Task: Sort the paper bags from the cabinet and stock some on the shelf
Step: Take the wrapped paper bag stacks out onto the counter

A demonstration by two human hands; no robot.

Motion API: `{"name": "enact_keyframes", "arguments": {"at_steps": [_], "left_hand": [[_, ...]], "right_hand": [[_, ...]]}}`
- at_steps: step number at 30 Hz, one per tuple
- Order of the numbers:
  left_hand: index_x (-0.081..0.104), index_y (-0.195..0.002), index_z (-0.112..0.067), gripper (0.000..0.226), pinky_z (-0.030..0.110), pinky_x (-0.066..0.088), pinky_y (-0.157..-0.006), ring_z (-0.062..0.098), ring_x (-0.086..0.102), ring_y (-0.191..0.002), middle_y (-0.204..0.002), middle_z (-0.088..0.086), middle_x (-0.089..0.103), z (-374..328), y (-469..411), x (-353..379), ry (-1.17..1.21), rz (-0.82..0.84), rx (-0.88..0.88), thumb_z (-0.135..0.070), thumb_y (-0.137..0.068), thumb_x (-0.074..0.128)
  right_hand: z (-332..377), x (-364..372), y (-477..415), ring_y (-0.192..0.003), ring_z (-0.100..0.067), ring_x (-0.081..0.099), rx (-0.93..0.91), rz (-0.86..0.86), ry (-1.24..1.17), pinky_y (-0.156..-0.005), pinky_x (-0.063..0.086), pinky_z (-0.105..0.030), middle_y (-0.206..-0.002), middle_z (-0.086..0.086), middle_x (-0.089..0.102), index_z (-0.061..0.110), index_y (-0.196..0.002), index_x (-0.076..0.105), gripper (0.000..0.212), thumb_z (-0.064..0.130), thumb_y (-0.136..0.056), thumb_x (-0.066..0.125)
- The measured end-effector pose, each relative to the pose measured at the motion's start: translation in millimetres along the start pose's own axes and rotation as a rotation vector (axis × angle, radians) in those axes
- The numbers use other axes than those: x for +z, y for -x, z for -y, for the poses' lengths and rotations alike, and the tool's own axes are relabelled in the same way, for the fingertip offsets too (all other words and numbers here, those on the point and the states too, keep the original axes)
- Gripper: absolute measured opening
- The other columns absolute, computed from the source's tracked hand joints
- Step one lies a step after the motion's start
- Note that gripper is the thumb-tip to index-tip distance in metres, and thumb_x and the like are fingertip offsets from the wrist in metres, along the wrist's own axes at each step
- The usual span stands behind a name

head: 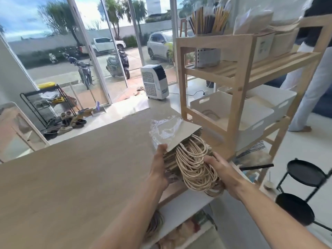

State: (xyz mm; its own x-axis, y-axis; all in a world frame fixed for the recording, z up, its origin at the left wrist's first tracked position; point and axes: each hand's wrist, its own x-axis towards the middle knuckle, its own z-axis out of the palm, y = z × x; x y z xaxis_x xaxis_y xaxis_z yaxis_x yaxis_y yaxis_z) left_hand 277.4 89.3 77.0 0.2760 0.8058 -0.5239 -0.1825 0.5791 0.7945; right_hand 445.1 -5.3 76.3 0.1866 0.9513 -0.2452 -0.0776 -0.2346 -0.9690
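Both hands hold a stack of paper bags [181,155] at the right edge of the counter [80,168], just beside the wooden shelf [233,72]. The left hand [159,169] has fingers clamped on the stack's left side; the right hand [222,169] has fingers closed over the twisted handles [194,164]. Crinkled plastic wrap [165,130] covers the far end.

Both hands are gripping a thick stack of flat brown paper bags with twisted tan paper-cord handles [193,163], half sheathed in a crinkled clear plastic wrapper [164,131]. The left hand [159,169] is clasping its left side; the right hand [221,169] is pressing the handles. The stack is lying at the long pale wood-grain countertop [75,177]'s right edge, just beside the light wooden slatted shelf unit [239,72].
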Motion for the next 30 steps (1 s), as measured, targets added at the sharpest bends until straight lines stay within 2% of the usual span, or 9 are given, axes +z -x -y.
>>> {"name": "enact_keyframes", "arguments": {"at_steps": [4, 8, 12, 16, 19, 21, 24, 26, 30], "left_hand": [[0.07, -0.115, -0.008, 0.069, 0.055, 0.042, -0.101, 0.039, 0.063, -0.105, -0.118, 0.02, 0.07, -5, -43, -9, 0.073, 0.004, -0.038, -0.057, -0.067, 0.063], [0.068, -0.121, -0.006, 0.069, 0.06, 0.045, -0.1, 0.04, 0.066, -0.105, -0.119, 0.022, 0.07, -12, -76, -14, 0.129, 0.02, 0.005, -0.054, -0.071, 0.063], [0.061, -0.129, -0.009, 0.093, 0.066, 0.05, -0.091, 0.046, 0.065, -0.111, -0.125, 0.024, 0.066, -15, -99, -16, 0.111, -0.047, 0.009, -0.059, -0.052, 0.079], [0.059, -0.132, -0.016, 0.11, 0.058, 0.058, -0.08, 0.039, 0.069, -0.104, -0.124, 0.018, 0.068, -8, -126, -29, 0.043, -0.067, -0.014, -0.067, -0.038, 0.084], [0.061, -0.133, -0.026, 0.111, 0.051, 0.056, -0.082, 0.035, 0.065, -0.109, -0.129, 0.011, 0.067, -7, -130, -34, 0.039, -0.088, -0.027, -0.083, -0.038, 0.078], [0.065, -0.127, -0.028, 0.103, 0.045, 0.058, -0.072, 0.031, 0.068, -0.103, -0.121, 0.008, 0.071, -13, -106, -28, 0.024, -0.138, 0.008, -0.088, -0.044, 0.072], [0.067, -0.118, -0.022, 0.065, 0.031, 0.053, -0.054, 0.02, 0.066, -0.087, -0.11, 0.006, 0.072, -19, -49, -15, 0.044, -0.221, 0.091, -0.073, -0.078, 0.058], [0.061, -0.121, -0.024, 0.053, 0.036, 0.047, -0.073, 0.018, 0.059, -0.09, -0.11, 0.001, 0.065, -4, -11, -5, 0.003, -0.271, 0.126, -0.064, -0.088, 0.052], [0.045, -0.146, -0.028, 0.073, 0.058, 0.031, -0.107, 0.027, 0.046, -0.128, -0.144, 0.004, 0.049, 20, 34, 0, -0.02, -0.309, 0.176, -0.068, -0.085, 0.051]], "right_hand": [[-7, 8, -39, -0.114, -0.02, 0.061, 0.018, -0.01, -0.002, -0.106, 0.041, -0.049, -0.123, 0.002, 0.066, 0.033, -0.132, 0.049, 0.094, 0.073, -0.05, 0.072], [-8, 12, -70, -0.119, -0.018, 0.057, 0.005, -0.032, 0.009, -0.107, 0.04, -0.048, -0.133, 0.001, 0.059, 0.031, -0.139, 0.042, 0.101, 0.073, -0.052, 0.071], [-17, 13, -89, -0.127, -0.018, 0.05, 0.013, -0.048, -0.001, -0.11, 0.036, -0.047, -0.143, 0.0, 0.05, 0.029, -0.146, 0.034, 0.112, 0.076, -0.051, 0.071], [-10, 21, -82, -0.114, -0.01, 0.058, -0.008, -0.055, 0.001, -0.1, 0.042, -0.034, -0.126, 0.006, 0.062, 0.03, -0.136, 0.049, 0.093, 0.067, -0.052, 0.063], [-5, 21, -75, -0.115, -0.014, 0.057, 0.018, -0.061, 0.033, -0.104, 0.041, -0.042, -0.129, 0.008, 0.06, 0.032, -0.138, 0.047, 0.095, 0.074, -0.055, 0.065], [-4, 19, -69, -0.119, -0.014, 0.048, 0.046, -0.09, 0.094, -0.107, 0.037, -0.045, -0.136, 0.006, 0.051, 0.029, -0.144, 0.037, 0.098, 0.074, -0.062, 0.065], [-8, 14, -47, -0.135, -0.022, 0.038, 0.082, -0.108, 0.161, -0.111, 0.032, -0.052, -0.153, -0.001, 0.034, 0.027, -0.151, 0.022, 0.104, 0.073, -0.065, 0.059], [-15, 4, -10, -0.139, -0.024, 0.035, 0.106, -0.109, 0.153, -0.11, 0.034, -0.053, -0.156, 0.0, 0.029, 0.026, -0.152, 0.02, 0.097, 0.07, -0.075, 0.059], [-31, -8, 38, -0.134, -0.027, 0.042, 0.13, -0.094, 0.149, -0.093, 0.043, -0.042, -0.155, -0.002, 0.032, 0.027, -0.152, 0.02, 0.082, 0.061, -0.085, 0.053]]}}
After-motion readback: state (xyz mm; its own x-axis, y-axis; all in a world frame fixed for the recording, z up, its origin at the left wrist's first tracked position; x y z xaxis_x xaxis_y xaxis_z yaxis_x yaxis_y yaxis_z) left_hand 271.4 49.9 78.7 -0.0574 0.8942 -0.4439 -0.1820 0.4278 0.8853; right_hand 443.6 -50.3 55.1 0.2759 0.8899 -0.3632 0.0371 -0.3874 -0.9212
